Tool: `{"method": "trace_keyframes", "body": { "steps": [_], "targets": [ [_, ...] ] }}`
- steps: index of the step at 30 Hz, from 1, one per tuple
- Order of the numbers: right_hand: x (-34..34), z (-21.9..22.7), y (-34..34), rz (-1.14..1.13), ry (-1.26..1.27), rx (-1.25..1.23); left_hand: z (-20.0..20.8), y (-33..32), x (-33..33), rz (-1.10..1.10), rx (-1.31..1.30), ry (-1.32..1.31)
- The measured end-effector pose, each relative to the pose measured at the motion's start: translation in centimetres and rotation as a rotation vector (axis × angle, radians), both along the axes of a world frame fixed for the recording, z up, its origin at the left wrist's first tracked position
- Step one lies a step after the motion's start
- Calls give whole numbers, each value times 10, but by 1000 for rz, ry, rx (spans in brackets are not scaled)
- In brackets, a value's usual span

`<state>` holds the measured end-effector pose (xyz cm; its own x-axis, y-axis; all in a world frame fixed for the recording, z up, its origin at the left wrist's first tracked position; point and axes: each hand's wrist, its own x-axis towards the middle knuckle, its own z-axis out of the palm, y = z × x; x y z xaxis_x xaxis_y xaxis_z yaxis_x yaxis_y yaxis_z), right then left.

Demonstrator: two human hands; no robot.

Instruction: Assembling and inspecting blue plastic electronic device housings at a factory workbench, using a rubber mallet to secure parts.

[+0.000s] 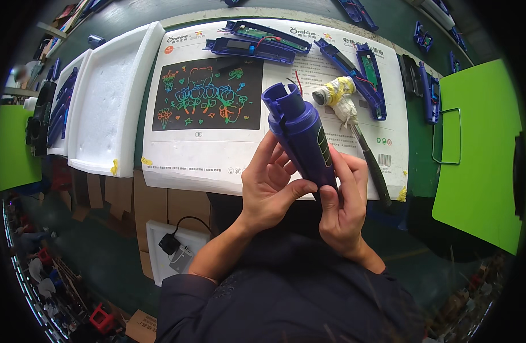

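Observation:
Both my hands hold a purple plastic tube-shaped housing, tilted with its notched, hollow end pointing up and away. My left hand wraps its left side, thumb pressed near the lower end. Fingers of my right hand close on the right side, beside a row of dark slots. A thin red wire and a dark one show just behind the notched end. Right of the housing lies a hammer, its head wrapped in pale cloth and yellow tape. Purple half shells with wires and green circuit boards lie beyond.
A printed white carton covers the table in front of me. White foam trays stand at left, one holding purple parts. Bright green panels flank both sides. Lower left, a black plug adapter with its cable sits in another foam tray.

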<state>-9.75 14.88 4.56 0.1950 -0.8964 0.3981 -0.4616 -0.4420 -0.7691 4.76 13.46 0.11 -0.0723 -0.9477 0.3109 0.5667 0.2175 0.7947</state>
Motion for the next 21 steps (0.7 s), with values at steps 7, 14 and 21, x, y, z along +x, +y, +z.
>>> {"method": "trace_keyframes", "body": {
  "steps": [7, 14, 21],
  "targets": [
    [-1, 3, -1, 4, -60, 66, 1, -1, -2, -16, 22, 46],
    [-1, -1, -2, 9, -40, 61, -5, -4, -1, 2, -29, -30],
    [-1, -14, -13, 0, -169, 33, 2, -6, 0, -14, 118, 43]
  ]
}}
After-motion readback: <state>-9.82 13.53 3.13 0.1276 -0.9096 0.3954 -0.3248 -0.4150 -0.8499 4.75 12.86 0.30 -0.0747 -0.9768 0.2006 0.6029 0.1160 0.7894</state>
